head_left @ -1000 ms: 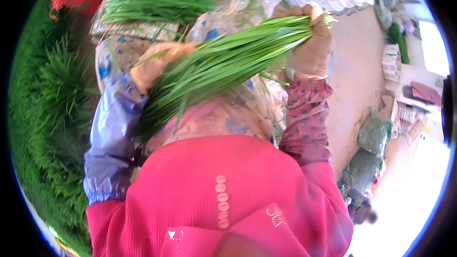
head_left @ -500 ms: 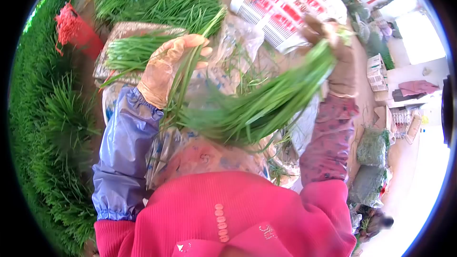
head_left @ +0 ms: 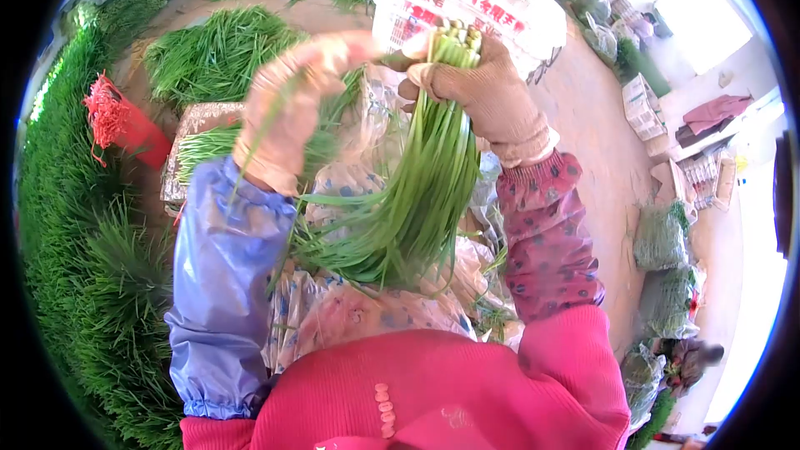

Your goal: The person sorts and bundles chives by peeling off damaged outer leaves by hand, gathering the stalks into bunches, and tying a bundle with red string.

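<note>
My right hand [head_left: 479,87], in a tan glove, is closed around a bunch of green chives [head_left: 429,167]. The pale cut stem ends point up and the long leaves hang down over my lap. My left hand [head_left: 292,96], in a pale thin glove, is smeared by motion. Its fingers reach toward the stem ends beside my right hand, and a thin leaf trails along its palm and wrist. Whether those fingers grip anything is not clear.
More chives lie in a heap [head_left: 212,54] and on a low board [head_left: 179,187] to the left. Beside them stands a red holder with red ties [head_left: 125,125]. A white crate [head_left: 467,0] stands ahead. Tall greens [head_left: 83,283] line the left; bagged bundles [head_left: 662,237] stand right.
My right hand has swung the bunch inward to the left, and it now hangs more upright. My left hand has moved up and turned toward the stems. The camera view has shifted.
</note>
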Motion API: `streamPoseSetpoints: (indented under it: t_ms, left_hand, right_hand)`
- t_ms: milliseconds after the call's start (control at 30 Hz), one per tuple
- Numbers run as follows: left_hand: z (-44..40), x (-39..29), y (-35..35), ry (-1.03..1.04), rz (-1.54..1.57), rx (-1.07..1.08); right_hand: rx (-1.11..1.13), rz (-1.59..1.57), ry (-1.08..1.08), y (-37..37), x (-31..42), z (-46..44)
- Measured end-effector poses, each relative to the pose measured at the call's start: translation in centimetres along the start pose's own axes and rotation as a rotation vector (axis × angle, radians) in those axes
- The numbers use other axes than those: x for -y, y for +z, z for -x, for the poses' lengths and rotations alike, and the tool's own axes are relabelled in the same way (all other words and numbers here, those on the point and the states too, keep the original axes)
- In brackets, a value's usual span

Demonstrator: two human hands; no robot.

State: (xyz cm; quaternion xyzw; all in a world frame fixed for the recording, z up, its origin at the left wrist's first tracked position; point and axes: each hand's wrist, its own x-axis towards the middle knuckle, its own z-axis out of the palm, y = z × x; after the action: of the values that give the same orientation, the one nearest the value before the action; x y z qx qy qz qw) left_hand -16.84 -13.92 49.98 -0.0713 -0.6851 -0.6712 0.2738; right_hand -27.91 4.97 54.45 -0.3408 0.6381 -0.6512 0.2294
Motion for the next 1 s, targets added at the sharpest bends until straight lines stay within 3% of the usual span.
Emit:
streamPoseSetpoints:
  t_ms: [67,133,200,267,300,333,367,400,500,567,600,633,700,733,800,900,1000]
  left_hand:
    - [-1.3,-1.7,-0.8,-0.039,0.048,-0.110]
    - [-2.9,-2.2,-3.1,0.053,0.112,-0.121]
    - [-3.8,-2.4,-3.7,-0.002,-0.017,-0.073]
    - [-3.0,-2.7,-2.5,-0.097,-0.421,0.476]
    - [-1.7,1.3,-2.3,-0.033,-0.238,0.737]
    - [-0.7,1.9,-0.8,-0.054,-0.321,0.954]
    - [0.3,2.5,0.7,-0.058,-0.399,1.176]
    - [0.4,-0.1,3.6,-0.151,-0.759,1.339]
    - [1.5,4.9,6.7,0.005,-0.287,1.270]
    - [0.1,1.0,10.3,-0.339,-0.478,1.089]
    - [0.2,2.6,11.4,-0.338,-0.477,1.094]
    - [0.6,5.6,12.7,-0.276,-0.415,0.841]
    - [0.6,5.1,14.2,0.003,-0.587,0.372]
    - [0.5,4.6,14.8,0.006,-0.591,0.372]
    - [0.4,3.8,15.3,-0.010,-0.679,0.130]
    - [-0.8,4.1,15.5,-0.003,-0.835,0.146]
    - [-1.5,5.0,15.6,0.055,-0.948,0.132]
  right_hand:
    - [0.018,0.016,-0.003,-0.4,-0.4,-0.2]
    - [-0.134,0.375,-0.041,-1.5,0.5,-0.5]
    - [-0.309,0.569,-0.042,-4.9,0.7,-1.8]
    - [-0.472,0.770,-0.057,-7.8,0.8,-2.9]
    - [-0.519,0.392,-0.202,-8.9,0.3,-3.5]
    - [-0.540,0.012,-0.341,-9.6,0.2,-3.8]
    - [-0.540,0.092,-0.251,-9.6,1.3,-3.1]
    - [-0.542,0.101,-0.255,-9.5,1.8,-2.5]
    - [-0.546,-0.020,-0.369,-9.6,1.6,-1.7]
    - [-0.574,0.049,-0.354,-9.2,1.8,-1.4]
    - [-0.591,0.113,-0.340,-9.0,2.1,-1.3]
    - [-0.598,0.047,-0.284,-8.8,2.3,-1.1]
    - [-0.587,0.100,-0.312,-8.1,3.0,-0.2]
    - [-0.568,0.155,-0.337,-7.9,3.1,0.1]
    - [-0.642,0.049,-0.351,-8.2,2.1,0.0]
    - [-0.569,-0.221,-0.387,-7.7,0.8,-0.3]
    - [-0.552,-0.126,-0.441,-7.2,0.1,-0.9]
